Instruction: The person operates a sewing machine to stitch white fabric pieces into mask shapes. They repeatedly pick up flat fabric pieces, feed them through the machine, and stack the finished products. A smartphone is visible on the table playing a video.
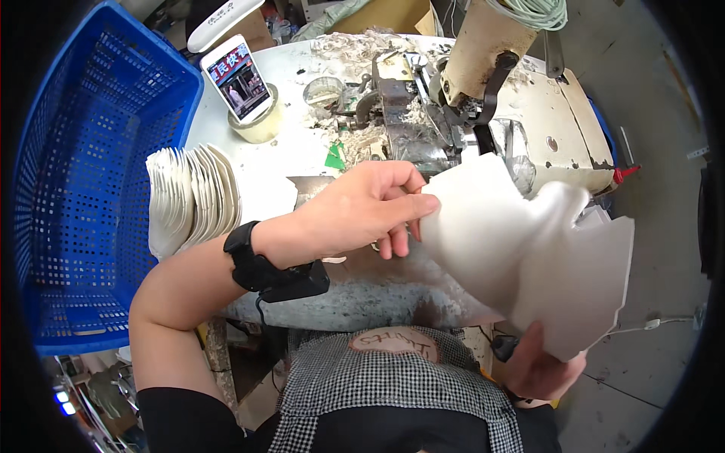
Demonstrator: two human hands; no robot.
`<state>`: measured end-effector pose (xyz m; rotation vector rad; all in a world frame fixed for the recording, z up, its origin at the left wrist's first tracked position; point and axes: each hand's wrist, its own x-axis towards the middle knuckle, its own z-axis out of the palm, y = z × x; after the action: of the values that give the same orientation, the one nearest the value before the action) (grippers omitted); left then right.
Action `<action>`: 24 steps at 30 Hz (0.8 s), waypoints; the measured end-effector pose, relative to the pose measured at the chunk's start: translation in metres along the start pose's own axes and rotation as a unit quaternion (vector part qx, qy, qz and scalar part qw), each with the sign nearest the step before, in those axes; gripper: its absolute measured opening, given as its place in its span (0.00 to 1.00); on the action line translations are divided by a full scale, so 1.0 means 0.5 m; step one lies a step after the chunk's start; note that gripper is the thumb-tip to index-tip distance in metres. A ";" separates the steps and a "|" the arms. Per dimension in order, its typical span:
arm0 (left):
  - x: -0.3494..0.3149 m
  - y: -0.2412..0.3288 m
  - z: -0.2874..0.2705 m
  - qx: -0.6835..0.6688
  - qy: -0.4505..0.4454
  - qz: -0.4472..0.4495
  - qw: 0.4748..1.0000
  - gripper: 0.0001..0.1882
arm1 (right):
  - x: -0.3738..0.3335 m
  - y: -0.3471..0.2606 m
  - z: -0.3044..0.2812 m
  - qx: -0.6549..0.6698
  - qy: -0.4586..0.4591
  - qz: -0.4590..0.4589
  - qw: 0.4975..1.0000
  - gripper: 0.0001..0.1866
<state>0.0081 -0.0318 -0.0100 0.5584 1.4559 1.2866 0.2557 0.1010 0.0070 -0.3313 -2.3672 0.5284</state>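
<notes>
A white moulded foam sheet (498,241) with rounded, cup-like bulges is held up in front of me, its right part spread toward the lower right. My left hand (370,208) pinches its left edge between thumb and fingers. At the lower right, my right hand (544,370) grips the sheet's bottom edge, its fingers partly hidden behind the sheet. Behind the sheet stands a beige sewing-type machine (483,57) with a dark metal working area (411,124), partly covered by the sheet. A stack of white moulded cup pieces (192,196) stands left of my left forearm.
A big blue plastic basket (83,189) stands at the left. A phone (236,79) leans on a tape roll (260,124) on the table. Pale scraps and lint (355,53) lie around the machine. A green scrap (335,156) and a coil of cord (532,11) are also there.
</notes>
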 end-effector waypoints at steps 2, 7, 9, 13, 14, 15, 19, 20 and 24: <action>-0.007 -0.006 -0.014 0.019 0.013 0.012 1.000 0.11 | 0.000 -0.007 0.006 0.022 -0.074 0.022 0.997 0.12; -0.010 -0.001 -0.034 0.036 0.059 0.008 0.998 0.09 | -0.006 0.008 0.051 0.112 -0.056 -0.048 0.991 0.14; -0.012 0.002 -0.040 0.051 0.073 0.005 0.996 0.09 | -0.003 0.000 0.056 0.115 -0.059 -0.036 0.991 0.14; -0.011 -0.002 -0.049 0.051 0.082 0.007 0.995 0.08 | -0.003 -0.004 0.075 0.155 -0.051 -0.034 0.986 0.14; -0.010 -0.002 -0.051 0.057 0.087 0.007 0.995 0.08 | -0.002 -0.007 0.079 0.158 -0.049 -0.037 0.985 0.13; -0.006 -0.003 -0.051 0.061 0.088 0.006 0.994 0.08 | -0.001 -0.007 0.081 0.159 -0.047 -0.040 0.985 0.13; -0.006 -0.002 -0.054 0.074 0.114 0.010 0.991 0.09 | 0.011 -0.007 0.088 0.161 -0.063 -0.058 0.983 0.15; -0.003 -0.004 -0.055 0.075 0.113 0.009 0.991 0.09 | 0.008 -0.006 0.088 0.160 -0.066 -0.054 0.983 0.15; 0.004 0.001 -0.058 0.094 0.125 -0.006 0.988 0.10 | 0.004 -0.005 0.100 0.173 -0.048 -0.036 0.983 0.18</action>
<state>-0.0186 -0.0418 -0.0147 0.5241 1.7992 1.2521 0.2205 0.0854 -0.0247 -0.0625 -2.3129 0.9229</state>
